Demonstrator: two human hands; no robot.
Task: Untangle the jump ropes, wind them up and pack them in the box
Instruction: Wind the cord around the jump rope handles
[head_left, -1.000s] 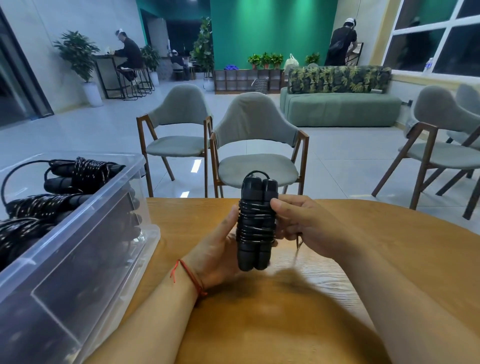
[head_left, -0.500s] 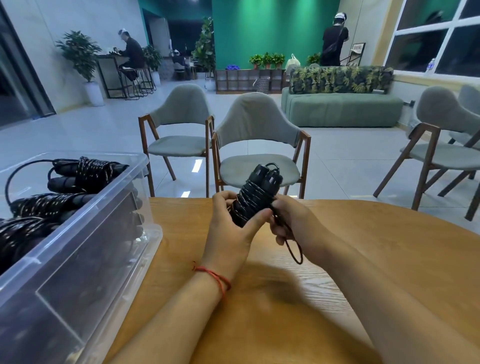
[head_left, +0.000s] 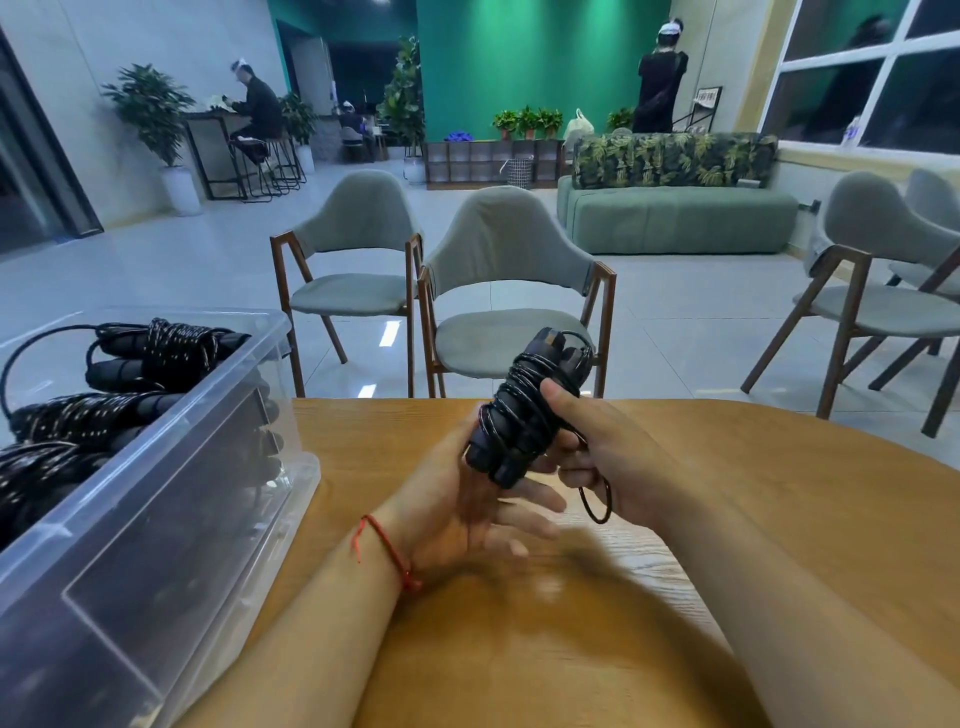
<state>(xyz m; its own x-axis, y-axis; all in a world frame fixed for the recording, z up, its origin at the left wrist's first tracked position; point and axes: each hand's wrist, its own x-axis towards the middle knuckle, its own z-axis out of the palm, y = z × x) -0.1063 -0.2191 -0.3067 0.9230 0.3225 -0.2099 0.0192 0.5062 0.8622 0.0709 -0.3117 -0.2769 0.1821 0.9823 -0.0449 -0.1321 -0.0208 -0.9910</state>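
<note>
Right hand (head_left: 608, 457) has the wound-up jump rope (head_left: 519, 415), left hand (head_left: 467, 509) is loose

The right thumb and fingers wrap around the black bundle, held tilted above the table (head_left: 779, 493), with a small cord loop (head_left: 597, 504) dangling below. The left hand is open and blurry, fingers spread under the bundle's lower end. The clear box (head_left: 156, 467) on the left holds more wound ropes (head_left: 156, 353).

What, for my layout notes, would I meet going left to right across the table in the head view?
Clear plastic box → left hand → wound jump rope → right hand gripping it.
</note>
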